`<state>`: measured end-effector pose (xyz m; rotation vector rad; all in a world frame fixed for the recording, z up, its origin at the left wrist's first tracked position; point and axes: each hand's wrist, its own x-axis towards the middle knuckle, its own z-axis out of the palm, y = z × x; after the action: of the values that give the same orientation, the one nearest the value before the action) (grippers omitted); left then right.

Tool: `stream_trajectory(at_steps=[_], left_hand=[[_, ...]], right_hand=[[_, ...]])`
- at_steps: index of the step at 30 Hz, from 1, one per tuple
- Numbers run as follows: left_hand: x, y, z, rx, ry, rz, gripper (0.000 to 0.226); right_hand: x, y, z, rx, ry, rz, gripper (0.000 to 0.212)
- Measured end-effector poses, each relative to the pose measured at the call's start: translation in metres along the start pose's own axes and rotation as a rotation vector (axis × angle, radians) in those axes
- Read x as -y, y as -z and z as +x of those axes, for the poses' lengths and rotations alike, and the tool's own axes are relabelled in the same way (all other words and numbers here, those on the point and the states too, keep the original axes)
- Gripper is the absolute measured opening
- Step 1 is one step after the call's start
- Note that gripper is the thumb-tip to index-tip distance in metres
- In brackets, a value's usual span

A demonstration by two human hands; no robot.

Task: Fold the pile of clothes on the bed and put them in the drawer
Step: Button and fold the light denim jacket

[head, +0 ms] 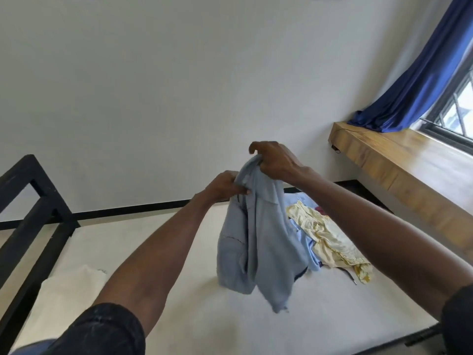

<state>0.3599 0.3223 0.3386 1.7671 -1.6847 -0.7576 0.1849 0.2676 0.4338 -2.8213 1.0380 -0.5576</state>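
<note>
Both arms are stretched forward over the bed (179,316), dark sleeves pushed up above the elbows. The left hand (224,187) is held slightly lower, its fingers and thumb pinched on the upper edge of a pale blue garment (258,242). The right hand (275,161) is raised a little higher, just beside the left, knuckles up; most of its fingers are curled round the bunched top of the same garment, while the index finger is hooked free above the cloth. The two hands are kept close together, almost touching through the fabric.

The pale blue garment is hung from these two grips above the bed, unfolded and crumpled, with long vertical creases. Two loose lobes are seen at its bottom, the longer one ending in a ragged point nearest the camera. A short dark seam line is visible on its left side.

On the bed, behind and to the right of the hanging garment, the rest of the pile (330,242) is left unfolded: a pale yellow piece on top, light blue cloth under it, a small patch of dark red at the far end, and a dark strap at the near end. The pile is partly hidden by the held garment.
</note>
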Motion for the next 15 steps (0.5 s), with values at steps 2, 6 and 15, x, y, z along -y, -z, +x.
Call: stream_trajectory(at_steps=[2,6,15], left_hand=[[0.014,-0.009,-0.008,-0.052,0.012,0.042,0.035],[0.019,-0.019,-0.017,-0.230,0.060,0.102,0.017],[-0.026,-0.044,-0.050,-0.143,0.115,0.156,0.024]], right_hand=[[-0.010,0.003,-0.010,-0.188,-0.073,-0.062,0.040],[-0.034,0.008,-0.027,-0.230,-0.182,-0.196,0.020],[-0.094,0.021,-0.078,-0.302,-0.290,-0.018,0.011]])
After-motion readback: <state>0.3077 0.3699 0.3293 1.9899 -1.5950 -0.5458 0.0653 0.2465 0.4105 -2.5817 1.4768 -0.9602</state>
